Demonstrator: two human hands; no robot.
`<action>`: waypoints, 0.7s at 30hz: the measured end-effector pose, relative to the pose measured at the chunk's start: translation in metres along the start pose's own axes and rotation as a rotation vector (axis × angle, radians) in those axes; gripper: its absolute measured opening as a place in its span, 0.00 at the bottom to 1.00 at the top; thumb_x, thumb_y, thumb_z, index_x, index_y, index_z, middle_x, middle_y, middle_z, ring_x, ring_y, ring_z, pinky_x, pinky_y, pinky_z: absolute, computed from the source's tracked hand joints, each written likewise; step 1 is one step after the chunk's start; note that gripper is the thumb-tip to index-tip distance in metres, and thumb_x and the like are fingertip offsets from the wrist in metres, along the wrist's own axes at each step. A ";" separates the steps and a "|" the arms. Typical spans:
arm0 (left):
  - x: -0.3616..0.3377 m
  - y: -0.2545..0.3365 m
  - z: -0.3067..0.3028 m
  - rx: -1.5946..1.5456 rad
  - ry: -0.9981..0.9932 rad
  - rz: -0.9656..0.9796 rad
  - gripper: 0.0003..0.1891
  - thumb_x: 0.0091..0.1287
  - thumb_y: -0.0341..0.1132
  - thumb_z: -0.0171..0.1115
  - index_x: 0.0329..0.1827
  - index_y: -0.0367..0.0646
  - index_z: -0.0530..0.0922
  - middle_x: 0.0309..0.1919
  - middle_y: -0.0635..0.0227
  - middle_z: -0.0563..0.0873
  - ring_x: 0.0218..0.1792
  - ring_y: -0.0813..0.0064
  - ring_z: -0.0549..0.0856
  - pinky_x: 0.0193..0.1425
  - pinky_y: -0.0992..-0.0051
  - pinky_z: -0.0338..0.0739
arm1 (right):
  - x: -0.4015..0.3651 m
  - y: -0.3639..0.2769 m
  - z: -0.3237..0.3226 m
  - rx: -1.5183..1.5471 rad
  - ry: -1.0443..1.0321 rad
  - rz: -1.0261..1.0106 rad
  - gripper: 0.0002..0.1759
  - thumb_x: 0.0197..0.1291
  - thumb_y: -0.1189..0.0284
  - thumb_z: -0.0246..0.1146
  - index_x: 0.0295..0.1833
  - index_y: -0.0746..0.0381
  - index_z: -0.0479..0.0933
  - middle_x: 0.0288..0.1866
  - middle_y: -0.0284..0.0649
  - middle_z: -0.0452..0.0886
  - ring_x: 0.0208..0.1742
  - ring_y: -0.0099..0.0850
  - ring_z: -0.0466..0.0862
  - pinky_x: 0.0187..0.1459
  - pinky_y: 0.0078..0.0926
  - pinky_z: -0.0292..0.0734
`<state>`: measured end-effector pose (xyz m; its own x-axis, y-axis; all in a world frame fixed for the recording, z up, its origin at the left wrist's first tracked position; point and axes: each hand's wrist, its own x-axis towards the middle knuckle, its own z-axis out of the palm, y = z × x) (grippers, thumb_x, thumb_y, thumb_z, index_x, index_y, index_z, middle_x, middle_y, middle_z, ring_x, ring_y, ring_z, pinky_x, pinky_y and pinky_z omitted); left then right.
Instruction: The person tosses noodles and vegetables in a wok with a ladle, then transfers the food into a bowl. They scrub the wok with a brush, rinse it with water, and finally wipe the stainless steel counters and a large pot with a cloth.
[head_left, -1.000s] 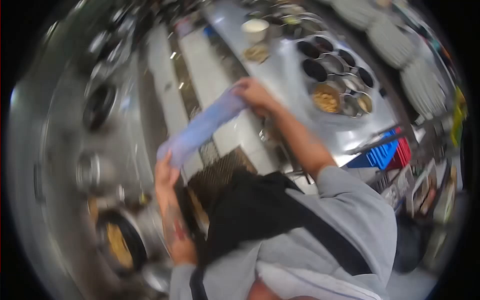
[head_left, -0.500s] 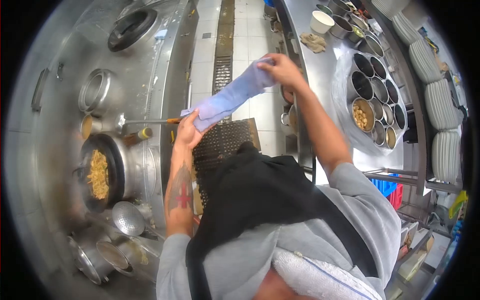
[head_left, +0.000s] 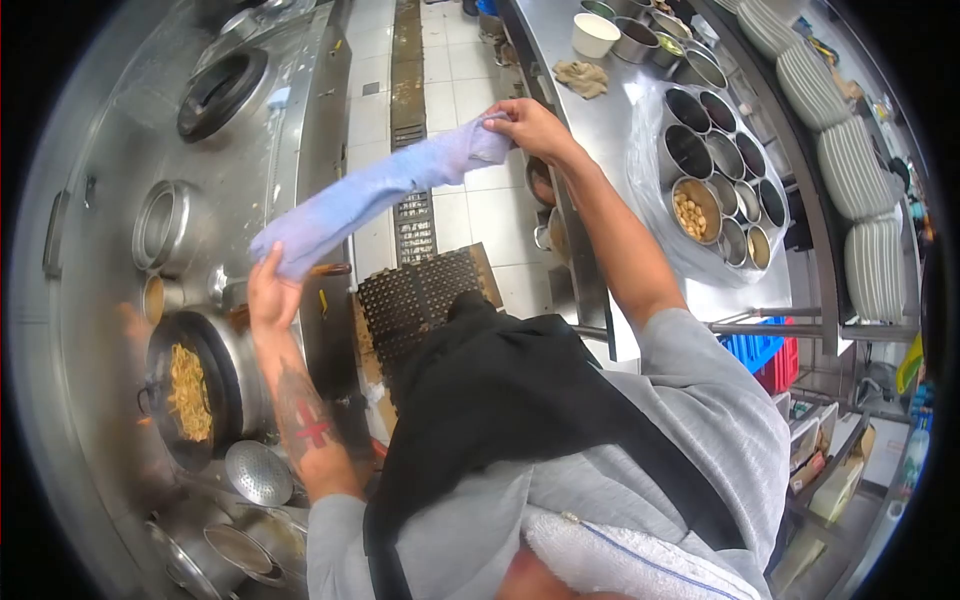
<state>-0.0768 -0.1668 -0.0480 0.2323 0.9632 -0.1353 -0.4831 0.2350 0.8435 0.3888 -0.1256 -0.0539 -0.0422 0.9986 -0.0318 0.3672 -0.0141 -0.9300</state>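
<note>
A long folded blue-purple cloth [head_left: 375, 190] is stretched between my two hands, slanting up to the right. My left hand [head_left: 272, 292] grips its lower left end, above the stove edge. At the upper right end my right hand [head_left: 525, 128] pinches it between thumb and fingers. Below my left hand stands a wok [head_left: 228, 400] with noodles [head_left: 188, 392] in it. A wooden handle [head_left: 330, 270] pokes out just right of my left hand, and a metal ladle [head_left: 222, 285] lies on its left.
A perforated skimmer [head_left: 259, 474] and pots [head_left: 245, 550] sit at the lower left. On the right, a steel counter [head_left: 610, 130] carries a beige cloth [head_left: 580, 79] and several metal containers [head_left: 697, 210]. Plates [head_left: 880, 270] are stacked on a shelf. A black perforated mat [head_left: 420, 298] covers part of the floor.
My left hand has moved left and down with its end of the cloth, toward the stove. My right hand has shifted slightly left. The cloth is stretched longer, and the camera view has turned a little.
</note>
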 end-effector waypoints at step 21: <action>0.032 -0.096 0.083 0.120 0.056 -0.171 0.22 0.74 0.42 0.60 0.59 0.29 0.75 0.54 0.53 0.84 0.57 0.61 0.84 0.63 0.62 0.79 | -0.029 -0.034 0.184 -0.493 0.029 -0.220 0.19 0.53 0.76 0.57 0.52 0.66 0.81 0.46 0.56 0.83 0.52 0.53 0.82 0.57 0.46 0.77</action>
<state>0.0473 -0.1697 -0.0898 0.2532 0.9171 -0.3080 -0.3356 0.3819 0.8611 0.2063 -0.1638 -0.0887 -0.1446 0.9763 0.1608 0.7455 0.2144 -0.6311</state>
